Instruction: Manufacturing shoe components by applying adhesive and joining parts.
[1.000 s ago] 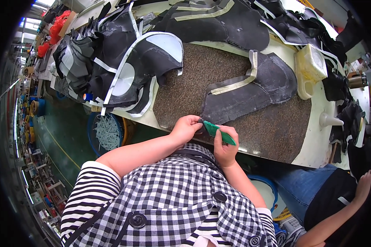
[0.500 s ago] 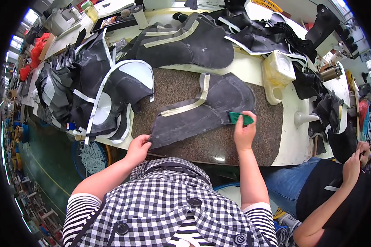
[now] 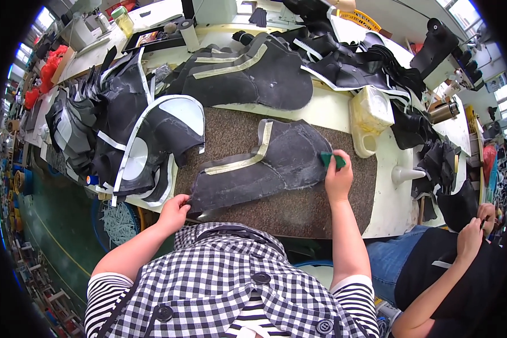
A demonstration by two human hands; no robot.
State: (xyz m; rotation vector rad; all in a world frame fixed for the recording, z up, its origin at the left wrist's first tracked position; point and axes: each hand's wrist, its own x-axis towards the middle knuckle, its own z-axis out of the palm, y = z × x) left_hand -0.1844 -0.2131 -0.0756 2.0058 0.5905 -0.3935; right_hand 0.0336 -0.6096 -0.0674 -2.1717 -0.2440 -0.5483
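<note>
A dark boot-upper piece (image 3: 243, 185) with a pale tape strip along its upper edge lies flat on a speckled brown mat (image 3: 281, 218). Its lower left corner is pinched between the thumb and fingers of my left hand (image 3: 176, 213). My right hand (image 3: 339, 179) grips a small green scraper (image 3: 327, 159), whose edge meets the right end of the piece. The fingers partly cover the scraper. Whitish smears show on the piece's surface.
More taped uppers (image 3: 259, 79) are stacked behind the mat. Black and white parts (image 3: 152, 129) pile up at left. A glue-crusted pale container (image 3: 373, 112) and a white cone (image 3: 407, 174) stand at right. Beyond them, a co-worker (image 3: 434, 281) sits close by.
My right hand has slid the scraper slightly right along the piece to its right end. The left hand still pinches the corner. The whole view has shifted a little.
</note>
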